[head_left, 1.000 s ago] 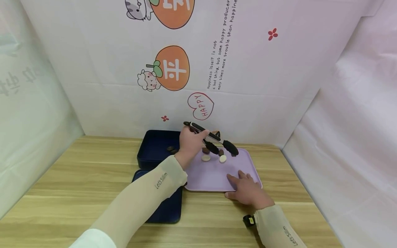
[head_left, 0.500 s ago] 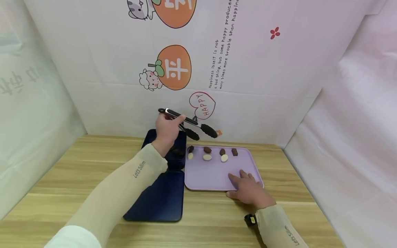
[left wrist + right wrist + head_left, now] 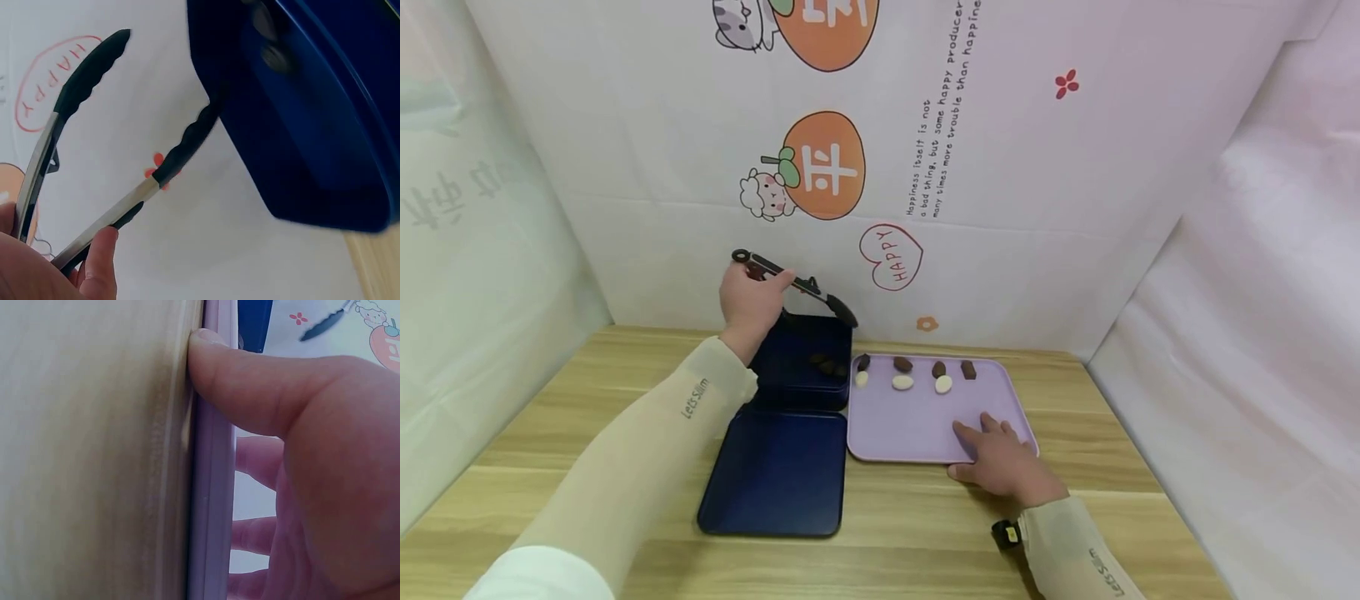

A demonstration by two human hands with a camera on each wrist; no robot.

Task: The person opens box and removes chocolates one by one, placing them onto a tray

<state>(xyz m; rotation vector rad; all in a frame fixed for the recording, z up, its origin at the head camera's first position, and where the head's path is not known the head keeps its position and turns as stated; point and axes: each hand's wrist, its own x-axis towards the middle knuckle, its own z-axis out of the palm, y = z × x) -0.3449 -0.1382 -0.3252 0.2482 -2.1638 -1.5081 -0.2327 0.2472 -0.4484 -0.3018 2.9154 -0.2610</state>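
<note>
My left hand (image 3: 751, 302) grips a pair of black-tipped metal tongs (image 3: 119, 212). The tongs' arms are spread with nothing between them, and their tips hang over the deep navy box (image 3: 797, 387) at the back. Several small dark brown pieces (image 3: 829, 365) lie in that box. To its right is a lilac tray (image 3: 895, 425), bearing a back row of brown pieces (image 3: 902, 364) and a row of white oval pieces (image 3: 902, 382) in front. My right hand (image 3: 1003, 458) rests on the tray's front right part with fingers spread, the thumb against its outer edge (image 3: 212, 487).
A flat navy lid (image 3: 775, 475) lies on the wooden table (image 3: 910, 533) in front of the box, left of the tray. A printed white cloth (image 3: 985, 275) stands as a wall right behind the box and tray.
My left hand has carried the tongs leftward from above the tray to over the navy box, uncovering the rows of pieces and the lid. The right hand has stayed on the tray.
</note>
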